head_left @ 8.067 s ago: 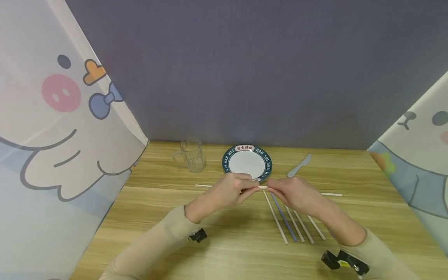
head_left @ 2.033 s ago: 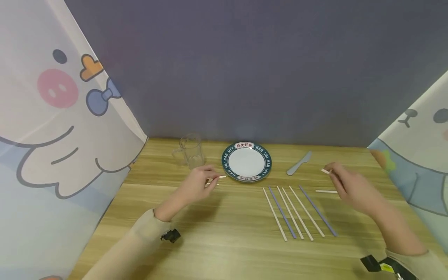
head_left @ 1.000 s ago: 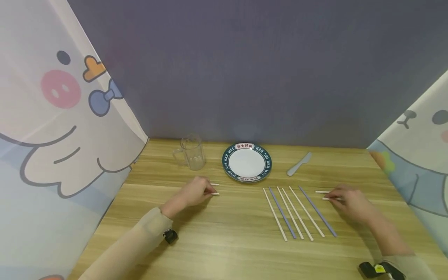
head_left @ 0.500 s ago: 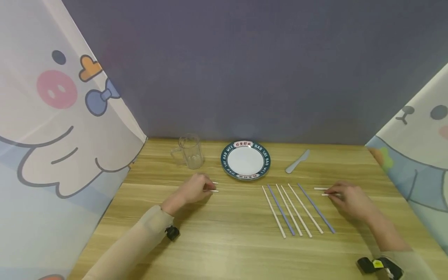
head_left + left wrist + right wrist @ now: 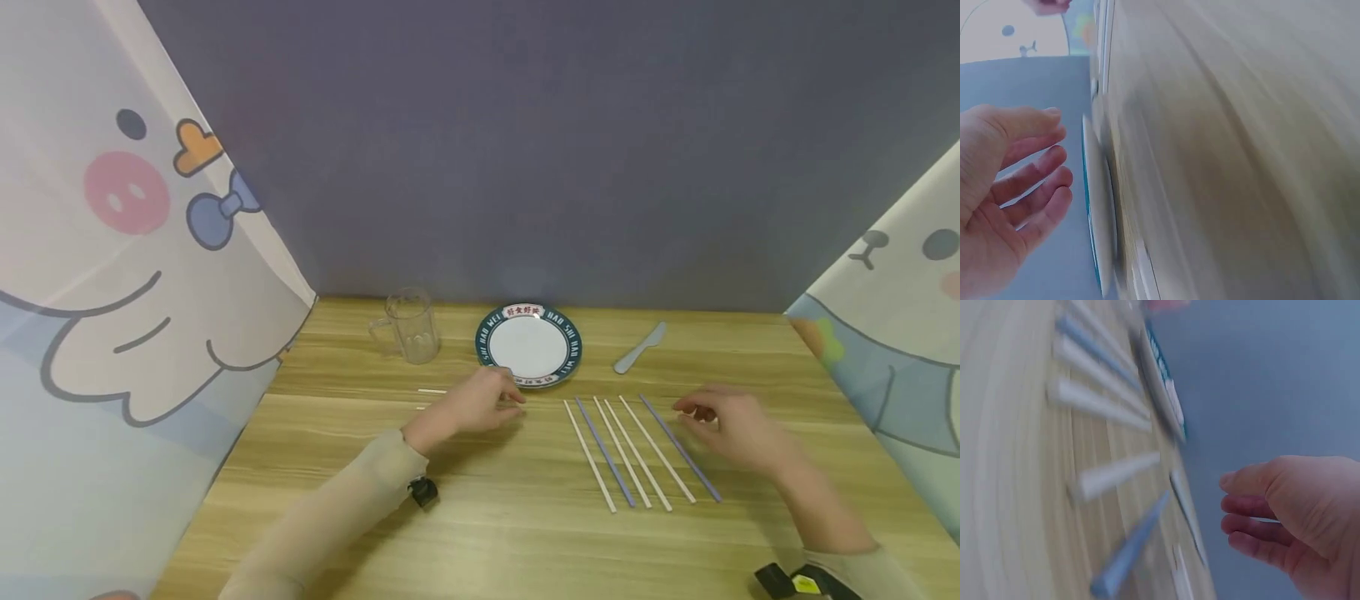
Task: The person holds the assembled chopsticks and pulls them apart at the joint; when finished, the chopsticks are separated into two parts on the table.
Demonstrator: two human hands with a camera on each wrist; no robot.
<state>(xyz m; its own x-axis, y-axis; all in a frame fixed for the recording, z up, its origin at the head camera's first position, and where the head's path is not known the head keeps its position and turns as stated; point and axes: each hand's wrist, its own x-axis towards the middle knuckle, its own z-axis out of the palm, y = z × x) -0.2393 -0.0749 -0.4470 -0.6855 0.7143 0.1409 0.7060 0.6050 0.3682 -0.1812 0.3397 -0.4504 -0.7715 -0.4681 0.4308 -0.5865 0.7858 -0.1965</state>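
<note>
My left hand hovers just in front of the plate, its fingers loosely bent and holding nothing. Two short white stick pieces lie behind its wrist, partly covered by it. My right hand hangs beside the right end of a row of long thin sticks, its thumb and fingers apart with nothing between them. That row has white sticks and two blue ones, one being the outer blue stick. Short white pieces show below the right hand in the right wrist view; the head view hides them.
A clear glass mug stands at the back left. To the right of the plate lies a grey table knife. A dark panel rises behind the wooden table, with printed cloths at both sides.
Earlier, both hands met over a white stick; later each held a short white piece and laid it down at its side. Both have let go and moved inward, the left farther.
</note>
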